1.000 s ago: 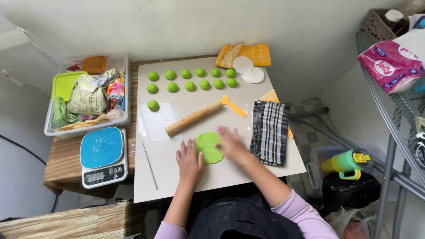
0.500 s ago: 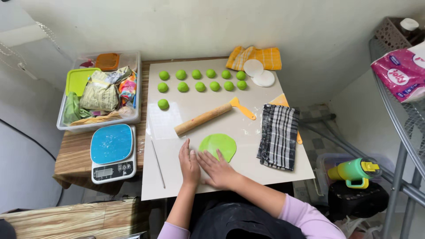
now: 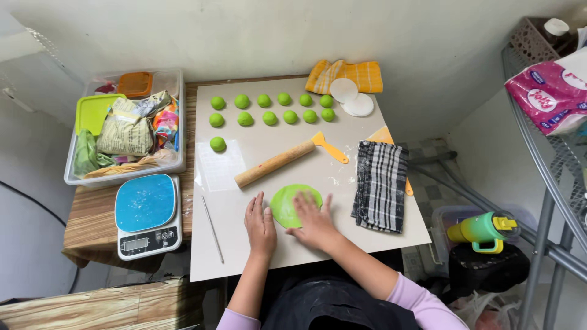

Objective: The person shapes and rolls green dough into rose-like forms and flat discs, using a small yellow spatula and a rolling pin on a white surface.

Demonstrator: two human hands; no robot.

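Both hands lie flat and open, gripping nothing, on the pale board [image 3: 244, 244], the right hand [image 3: 315, 223] pressing the green dough disc [image 3: 287, 205], the left hand [image 3: 261, 224] beside it, below the rolling pin [image 3: 275, 164] and dough balls [image 3: 269, 118].

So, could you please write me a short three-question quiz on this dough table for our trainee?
1. True or false: the right hand rests on the flat green dough disc.
2. How many green dough balls lie on the white board?
3. What lies directly left of the board? A) checked cloth B) blue kitchen scale C) rolling pin

Key:
1. True; the left hand lies flat on the board beside the disc.
2. Thirteen: six in the far row, six in the second, one alone.
3. B; the rolling pin and the checked cloth are on the board.
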